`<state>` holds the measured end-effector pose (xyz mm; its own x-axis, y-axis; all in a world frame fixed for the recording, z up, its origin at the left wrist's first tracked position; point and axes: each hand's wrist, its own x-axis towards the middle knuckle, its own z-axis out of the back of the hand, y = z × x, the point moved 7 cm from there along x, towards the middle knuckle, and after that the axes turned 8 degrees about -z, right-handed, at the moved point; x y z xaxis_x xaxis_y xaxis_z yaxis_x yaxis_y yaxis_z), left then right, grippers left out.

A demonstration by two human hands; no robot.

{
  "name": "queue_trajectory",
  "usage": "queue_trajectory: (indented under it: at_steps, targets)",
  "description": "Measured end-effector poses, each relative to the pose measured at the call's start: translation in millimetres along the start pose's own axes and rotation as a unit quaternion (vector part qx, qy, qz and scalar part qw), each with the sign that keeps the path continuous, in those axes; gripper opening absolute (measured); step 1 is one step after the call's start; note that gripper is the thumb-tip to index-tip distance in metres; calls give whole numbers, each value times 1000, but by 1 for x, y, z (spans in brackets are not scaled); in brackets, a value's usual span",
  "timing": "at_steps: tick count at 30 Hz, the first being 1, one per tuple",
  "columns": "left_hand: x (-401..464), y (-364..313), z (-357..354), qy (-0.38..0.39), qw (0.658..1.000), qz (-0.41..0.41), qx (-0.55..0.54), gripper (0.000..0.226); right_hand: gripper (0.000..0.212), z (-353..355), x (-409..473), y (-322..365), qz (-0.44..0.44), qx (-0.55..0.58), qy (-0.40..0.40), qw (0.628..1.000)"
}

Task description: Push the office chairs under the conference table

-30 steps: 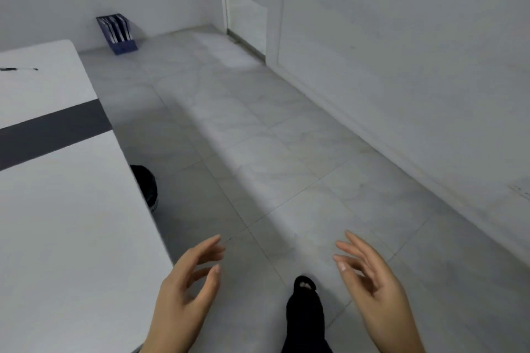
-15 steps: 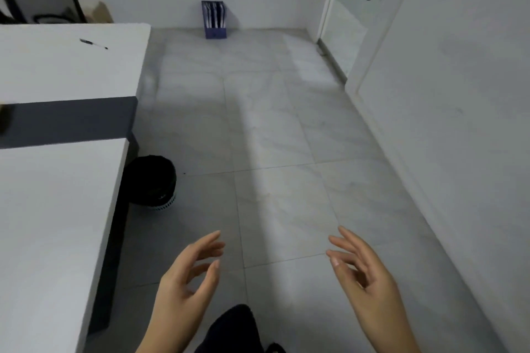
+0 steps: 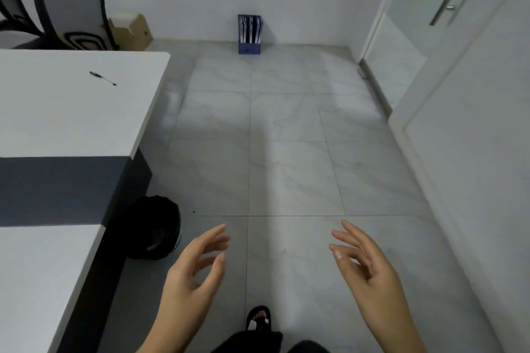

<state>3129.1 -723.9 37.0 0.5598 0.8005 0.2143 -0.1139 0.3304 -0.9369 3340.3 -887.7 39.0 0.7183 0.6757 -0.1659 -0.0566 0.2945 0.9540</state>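
The person stands in the aisle between the conference table (image 3: 71, 112) and the wall, both hands raised in front at waist height and holding nothing. The left hand (image 3: 192, 275) has its fingers loosely spread and slightly curled, palm turned inward; the right hand (image 3: 370, 272) mirrors it, fingers apart and relaxed, touching nothing. The office chairs sit at the far end of the table: one mesh-backed office chair (image 3: 71, 14) shows plainly beyond the far edge, and the back of a second chair (image 3: 8, 0) peeks in at the left border. Both are well apart from the hands. A pen (image 3: 102, 78) lies on the tabletop, a black wastebin (image 3: 155, 228) stands on the floor tucked against the table's side, and a blue file holder (image 3: 250, 34) and a cardboard box (image 3: 130, 30) rest by the far wall. To my eye this is the walk-over step, between chairs, with no push under way. The next move calls for going down the aisle past the bin, rounding the table's corner, and laying both open hands on the nearest chair's backrest to roll it in.
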Motion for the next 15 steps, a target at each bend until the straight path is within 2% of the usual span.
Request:
queue_trajectory:
  at_steps: [8,15]
  targets:
    - [151,41,-14,-39,999,27,16,37,42,-19,180,29,-9,3,34,999]
    - [326,71,-49,-89,995,35,24,36,41,-36,377,67,11,-18,79,997]
